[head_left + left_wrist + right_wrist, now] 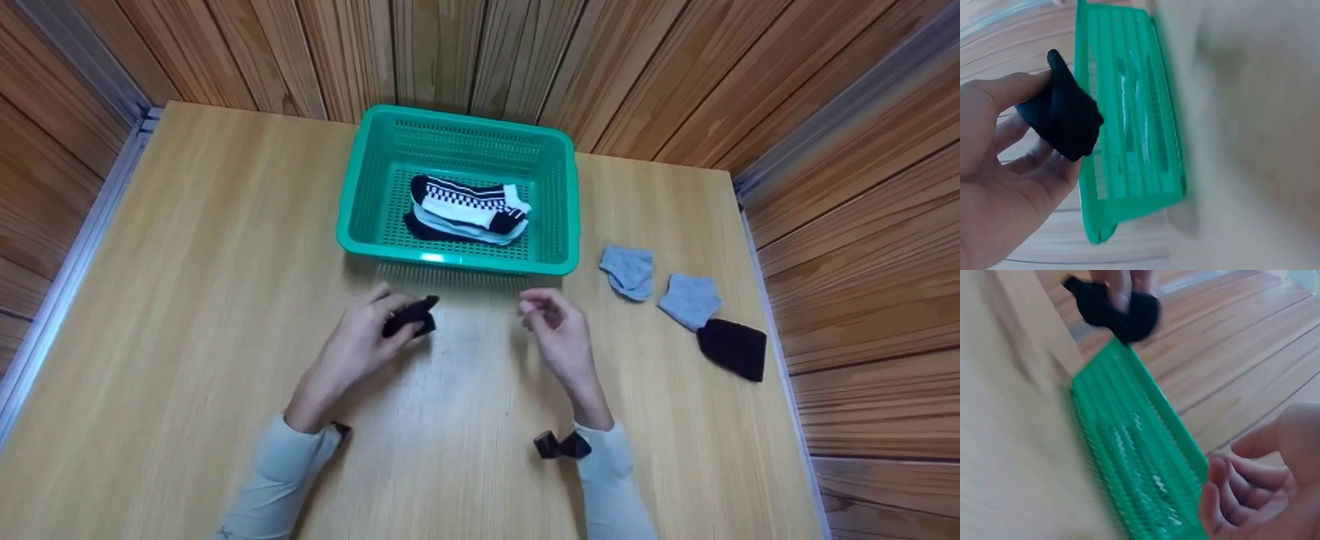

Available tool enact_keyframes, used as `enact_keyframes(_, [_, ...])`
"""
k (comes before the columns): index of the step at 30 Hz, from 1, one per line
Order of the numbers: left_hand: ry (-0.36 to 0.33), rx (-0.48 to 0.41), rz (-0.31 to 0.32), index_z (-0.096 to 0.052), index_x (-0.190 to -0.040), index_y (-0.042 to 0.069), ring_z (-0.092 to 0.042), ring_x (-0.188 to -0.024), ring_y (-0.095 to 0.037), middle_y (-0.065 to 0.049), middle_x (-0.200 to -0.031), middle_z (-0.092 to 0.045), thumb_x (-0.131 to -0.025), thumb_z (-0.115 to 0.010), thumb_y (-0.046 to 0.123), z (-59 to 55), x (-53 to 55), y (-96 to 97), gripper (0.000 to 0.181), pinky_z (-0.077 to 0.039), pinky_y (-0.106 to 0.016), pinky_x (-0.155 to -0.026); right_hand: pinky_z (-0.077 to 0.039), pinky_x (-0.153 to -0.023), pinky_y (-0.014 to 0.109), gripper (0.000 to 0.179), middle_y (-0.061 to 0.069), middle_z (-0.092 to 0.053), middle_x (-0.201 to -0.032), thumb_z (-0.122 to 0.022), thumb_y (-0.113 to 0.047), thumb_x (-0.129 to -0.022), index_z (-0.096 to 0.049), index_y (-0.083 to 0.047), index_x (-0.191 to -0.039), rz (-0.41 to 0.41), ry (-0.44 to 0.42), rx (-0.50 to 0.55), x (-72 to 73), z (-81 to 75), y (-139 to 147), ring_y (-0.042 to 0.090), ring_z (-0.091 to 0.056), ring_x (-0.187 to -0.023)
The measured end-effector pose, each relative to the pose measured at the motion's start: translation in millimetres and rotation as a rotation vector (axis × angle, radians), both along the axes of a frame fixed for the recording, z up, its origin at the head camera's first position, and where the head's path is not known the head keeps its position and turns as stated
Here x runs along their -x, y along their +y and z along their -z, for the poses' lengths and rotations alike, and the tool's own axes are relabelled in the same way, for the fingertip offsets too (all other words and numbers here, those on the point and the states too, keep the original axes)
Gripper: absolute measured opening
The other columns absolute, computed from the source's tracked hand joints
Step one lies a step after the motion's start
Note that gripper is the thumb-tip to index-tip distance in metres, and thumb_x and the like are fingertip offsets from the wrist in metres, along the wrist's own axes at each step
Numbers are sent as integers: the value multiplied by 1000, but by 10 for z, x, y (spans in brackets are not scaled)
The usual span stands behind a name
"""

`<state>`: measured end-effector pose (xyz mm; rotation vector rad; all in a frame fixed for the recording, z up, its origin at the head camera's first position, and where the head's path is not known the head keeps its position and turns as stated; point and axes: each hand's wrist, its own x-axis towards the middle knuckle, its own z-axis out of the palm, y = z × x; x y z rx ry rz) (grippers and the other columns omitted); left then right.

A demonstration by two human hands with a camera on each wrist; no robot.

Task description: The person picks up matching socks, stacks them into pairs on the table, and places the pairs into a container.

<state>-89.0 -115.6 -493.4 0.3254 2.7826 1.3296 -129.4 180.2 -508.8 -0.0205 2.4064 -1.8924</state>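
Observation:
My left hand pinches a black sock between thumb and fingers, just in front of the green basket. In the left wrist view the bunched black sock shows between the thumb and the fingertips. My right hand, holding nothing, hovers near the basket's front right corner with its fingers loosely bent. The right wrist view shows these bent fingers beside the basket wall. Inside the basket lies a black-and-white patterned sock on top of lighter and black socks.
Right of the basket, two grey socks lie on the wooden table. A black sock touches the nearer grey one, close to the table's right edge. Wood-panelled walls stand behind and at both sides.

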Motion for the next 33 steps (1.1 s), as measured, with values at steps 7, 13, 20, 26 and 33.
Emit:
enact_keyframes(7, [17,-84,25,-74,-125,17,-68,-116,-20,-1,-121,-72,-95,-78,15,84,-61,325,30,-59,-41,-102,-60,-90,38,20,15,-73,-109,-63,-18,-106,-71,-6,-120,-240,-184,73,-231,78,-167,42,-67,-107])
enact_keyframes(13, [69,-98,22,-77,-121,15,-70,-109,-21,-3,-117,-79,-92,-81,13,200,-145,481,29,-60,-41,-93,-56,-98,45,24,10,-72,-112,-64,-24,-106,-72,-4,-118,-275,-197,78,-303,134,-301,27,-68,-108])
enact_keyframes(20, [-24,-279,19,-70,-124,6,-75,-106,-26,-14,-119,-77,-91,-79,2,335,-239,573,34,-64,-38,-86,-55,-94,27,27,16,-71,-119,-73,-17,-99,-69,-2,-121,-285,-140,46,-363,189,-379,21,-68,-110])
enact_keyframes(26, [-249,-368,22,-45,-148,7,-71,-124,-31,-18,-134,-72,-95,-79,18,420,-330,539,65,-53,-51,-110,-59,-93,34,31,13,-72,-120,-80,-11,-93,-69,-7,-121,-320,-30,-94,-404,262,-369,26,-70,-108])
enact_keyframes(33, [-398,-283,-103,-56,-142,-1,-77,-106,-28,-17,-115,-79,-102,-70,30,522,-379,412,53,-57,-51,-99,-58,-95,39,25,8,-74,-115,-79,-19,-95,-70,-9,-116,-481,2,-260,-448,313,-372,24,-70,-108])
